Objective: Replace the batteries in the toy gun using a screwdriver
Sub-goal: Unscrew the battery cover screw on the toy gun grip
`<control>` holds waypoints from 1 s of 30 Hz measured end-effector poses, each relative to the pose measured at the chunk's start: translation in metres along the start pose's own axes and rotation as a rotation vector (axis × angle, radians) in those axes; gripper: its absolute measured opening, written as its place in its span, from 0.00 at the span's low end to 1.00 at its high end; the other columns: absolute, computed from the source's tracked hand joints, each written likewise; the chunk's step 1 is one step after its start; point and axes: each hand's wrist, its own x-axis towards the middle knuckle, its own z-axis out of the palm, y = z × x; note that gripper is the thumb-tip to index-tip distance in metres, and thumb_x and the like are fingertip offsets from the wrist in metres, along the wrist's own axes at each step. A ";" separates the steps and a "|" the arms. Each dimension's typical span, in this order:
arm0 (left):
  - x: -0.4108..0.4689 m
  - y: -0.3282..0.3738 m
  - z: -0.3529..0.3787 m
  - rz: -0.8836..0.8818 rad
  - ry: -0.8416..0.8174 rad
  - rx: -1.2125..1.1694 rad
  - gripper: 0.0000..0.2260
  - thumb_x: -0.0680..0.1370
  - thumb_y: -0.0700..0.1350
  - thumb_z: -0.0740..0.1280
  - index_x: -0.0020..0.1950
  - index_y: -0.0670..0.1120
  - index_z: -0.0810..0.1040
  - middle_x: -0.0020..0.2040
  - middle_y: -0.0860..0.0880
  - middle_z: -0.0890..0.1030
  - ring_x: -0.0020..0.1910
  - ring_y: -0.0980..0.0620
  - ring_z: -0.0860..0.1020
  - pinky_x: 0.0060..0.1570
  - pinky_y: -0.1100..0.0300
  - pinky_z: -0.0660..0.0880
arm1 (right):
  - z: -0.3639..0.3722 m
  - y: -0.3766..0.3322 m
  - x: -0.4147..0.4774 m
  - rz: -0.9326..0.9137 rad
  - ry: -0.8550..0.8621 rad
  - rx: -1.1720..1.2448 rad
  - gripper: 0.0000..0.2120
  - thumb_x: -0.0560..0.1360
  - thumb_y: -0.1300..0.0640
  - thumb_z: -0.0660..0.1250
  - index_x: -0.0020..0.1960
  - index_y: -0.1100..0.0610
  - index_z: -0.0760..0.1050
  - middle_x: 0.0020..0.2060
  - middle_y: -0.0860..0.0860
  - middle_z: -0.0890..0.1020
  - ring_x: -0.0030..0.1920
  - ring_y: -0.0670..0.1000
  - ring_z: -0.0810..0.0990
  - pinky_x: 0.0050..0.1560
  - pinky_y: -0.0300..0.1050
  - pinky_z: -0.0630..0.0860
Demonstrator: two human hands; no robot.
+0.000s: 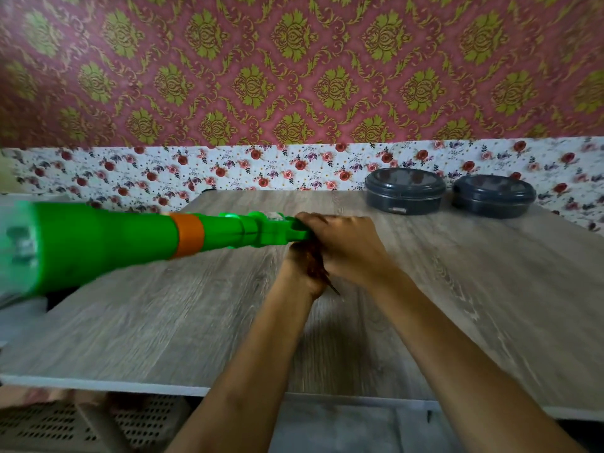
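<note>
1. Though motion smeared the feed, I could make out the long green plastic toy gun (130, 237). It seemed to be held off the grey wood-grain table (425, 305), over its left half, with the wide end jutting past the left edge toward the camera.
2. Its long axis ran almost level from left to right. The fat barrel was at the left, an orange band (188, 235) sat partway along, and the narrow end was in the hands near the table's middle.
3. The right hand (346, 246) lay on top, its fingers curled over that narrow end and grasping it.
4. The left hand (300, 273) came up from beneath, pressed against the right. Its fingers were hidden, so I could not tell whether they grasped the toy gun, a tool or nothing.
5. A dark pointed sliver (331, 287) poked out below, between the wrists. It may have been a screwdriver tip, but it was too blurred to say.
6. I judged that nearly all of the toy gun lay left of the grip, hanging from one end. The left hand, lower and nearer the barrel, looked better placed to slide out and steady it. I saw no battery cover or screw.
7. Two dark round lidded tins (404, 191) (493, 196) sat at the far right corner, well apart from the hands.
</note>
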 end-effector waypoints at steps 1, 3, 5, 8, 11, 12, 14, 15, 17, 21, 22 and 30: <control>-0.002 0.000 0.001 -0.011 -0.007 -0.019 0.13 0.82 0.44 0.54 0.43 0.43 0.74 0.34 0.45 0.77 0.40 0.49 0.74 0.43 0.59 0.70 | 0.000 0.000 -0.002 0.020 -0.005 0.034 0.25 0.72 0.58 0.64 0.68 0.50 0.67 0.55 0.49 0.82 0.50 0.55 0.81 0.43 0.44 0.72; -0.002 0.000 0.000 -0.015 -0.023 -0.017 0.12 0.81 0.44 0.56 0.42 0.43 0.74 0.35 0.46 0.77 0.38 0.51 0.75 0.42 0.61 0.72 | -0.001 0.002 -0.002 0.080 -0.028 0.084 0.24 0.75 0.55 0.60 0.70 0.46 0.62 0.59 0.48 0.79 0.55 0.55 0.79 0.47 0.45 0.71; -0.001 0.000 0.000 -0.007 -0.010 0.031 0.13 0.81 0.43 0.55 0.40 0.43 0.74 0.27 0.48 0.79 0.29 0.54 0.79 0.32 0.64 0.76 | -0.005 0.006 0.000 0.109 -0.042 0.069 0.25 0.76 0.55 0.59 0.72 0.45 0.60 0.60 0.48 0.79 0.56 0.55 0.78 0.48 0.44 0.69; -0.004 0.000 0.003 -0.002 0.015 0.062 0.17 0.83 0.41 0.51 0.37 0.41 0.72 0.22 0.48 0.78 0.20 0.54 0.78 0.21 0.67 0.74 | -0.010 0.011 0.001 0.117 -0.017 0.065 0.26 0.75 0.55 0.60 0.72 0.46 0.60 0.55 0.50 0.81 0.55 0.56 0.79 0.43 0.43 0.65; -0.006 0.000 0.004 -0.003 0.009 0.052 0.18 0.83 0.39 0.50 0.36 0.39 0.71 0.22 0.46 0.77 0.20 0.53 0.78 0.21 0.66 0.75 | -0.012 0.013 -0.001 0.140 0.008 0.086 0.25 0.76 0.55 0.61 0.71 0.47 0.62 0.52 0.53 0.82 0.53 0.58 0.79 0.44 0.45 0.68; -0.006 0.000 0.004 -0.004 0.010 0.047 0.18 0.82 0.38 0.50 0.35 0.38 0.71 0.21 0.45 0.77 0.19 0.52 0.77 0.21 0.65 0.75 | -0.014 0.013 -0.002 0.143 0.039 0.093 0.24 0.76 0.55 0.61 0.71 0.48 0.63 0.52 0.53 0.82 0.52 0.58 0.80 0.42 0.45 0.67; -0.006 0.001 0.003 -0.010 0.009 0.020 0.16 0.81 0.37 0.51 0.35 0.37 0.70 0.21 0.44 0.77 0.19 0.52 0.77 0.21 0.64 0.76 | -0.018 0.012 -0.002 0.134 0.125 0.114 0.23 0.75 0.56 0.62 0.70 0.49 0.65 0.51 0.53 0.83 0.50 0.58 0.80 0.41 0.44 0.65; -0.007 0.001 0.004 -0.010 0.001 0.019 0.16 0.81 0.37 0.52 0.36 0.38 0.70 0.21 0.44 0.77 0.19 0.52 0.77 0.21 0.64 0.76 | -0.019 0.012 -0.001 0.130 0.142 0.119 0.23 0.75 0.57 0.62 0.70 0.49 0.65 0.51 0.53 0.82 0.50 0.58 0.80 0.42 0.45 0.66; -0.007 0.002 0.006 -0.003 -0.033 0.033 0.16 0.81 0.38 0.52 0.36 0.40 0.71 0.21 0.46 0.77 0.20 0.54 0.77 0.21 0.66 0.75 | -0.018 0.007 -0.002 0.125 0.066 0.106 0.24 0.76 0.56 0.61 0.71 0.49 0.62 0.53 0.53 0.82 0.52 0.57 0.80 0.46 0.45 0.70; -0.014 0.000 0.008 -0.006 -0.070 0.030 0.16 0.82 0.39 0.52 0.37 0.42 0.71 0.20 0.49 0.76 0.19 0.56 0.76 0.21 0.68 0.74 | -0.007 0.003 -0.007 0.182 -0.072 0.089 0.24 0.76 0.54 0.60 0.71 0.46 0.61 0.57 0.51 0.80 0.56 0.56 0.78 0.52 0.46 0.71; -0.014 0.000 0.008 -0.002 -0.069 0.036 0.16 0.82 0.39 0.51 0.37 0.42 0.71 0.21 0.48 0.77 0.19 0.55 0.77 0.21 0.67 0.74 | -0.007 0.005 -0.007 0.200 -0.059 0.107 0.24 0.76 0.54 0.60 0.71 0.46 0.62 0.56 0.52 0.80 0.56 0.56 0.78 0.51 0.46 0.71; -0.012 0.000 0.008 -0.042 -0.021 0.047 0.14 0.80 0.35 0.51 0.39 0.35 0.71 0.27 0.42 0.79 0.34 0.48 0.78 0.28 0.60 0.78 | 0.001 0.036 -0.003 0.486 0.026 0.463 0.18 0.70 0.56 0.67 0.59 0.57 0.74 0.52 0.60 0.82 0.54 0.61 0.79 0.53 0.54 0.76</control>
